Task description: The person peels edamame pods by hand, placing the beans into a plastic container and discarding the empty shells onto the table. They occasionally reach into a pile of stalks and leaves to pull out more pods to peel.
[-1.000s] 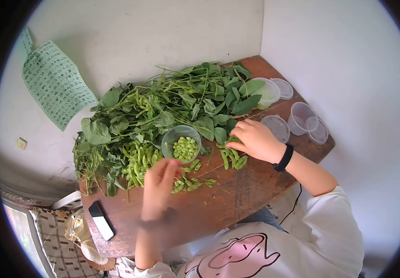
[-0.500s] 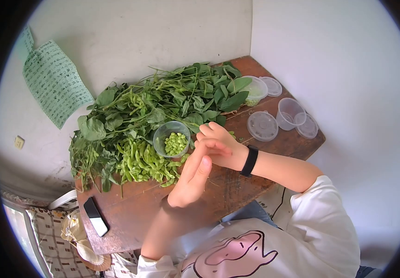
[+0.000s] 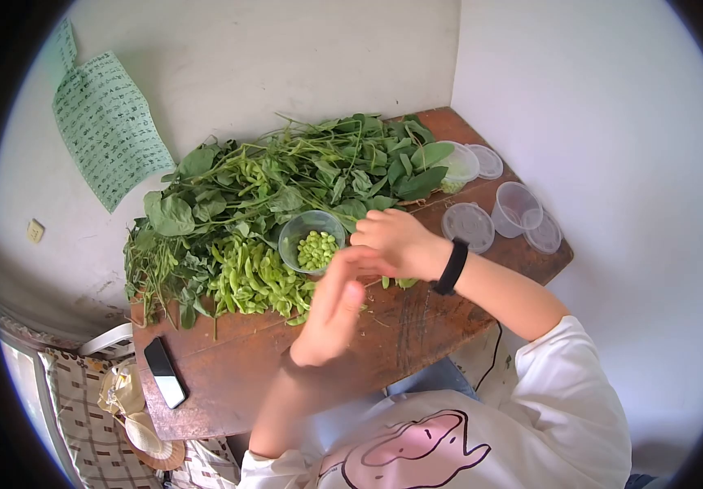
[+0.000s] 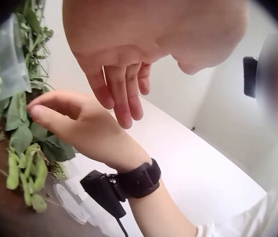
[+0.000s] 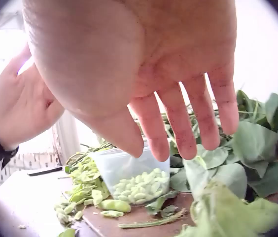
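The shelled beans (image 3: 316, 252) sit in a clear tub (image 3: 289, 240) on the table (image 3: 221, 363), just in front of the heaped stems and leaves (image 3: 286, 181). From where I stand, both hands are raised close by the tub's near right side. The left hand (image 3: 329, 316) reaches up with its thumb apart and its straight fingers (image 4: 121, 98) hanging slightly spread. The right hand (image 3: 400, 244) comes across from the other side, its fingers (image 5: 181, 128) straight too, with gaps between them. The hands overlap, but I can't tell whether they touch.

A second ago they were well apart: the right was down at the loose pods (image 3: 400, 283), the left beside the tub. Half a second ago they had already come together much like this. The beans remain in their tub, next to the pile of pods (image 3: 258, 281). Farther out lies a phone (image 3: 165, 373).
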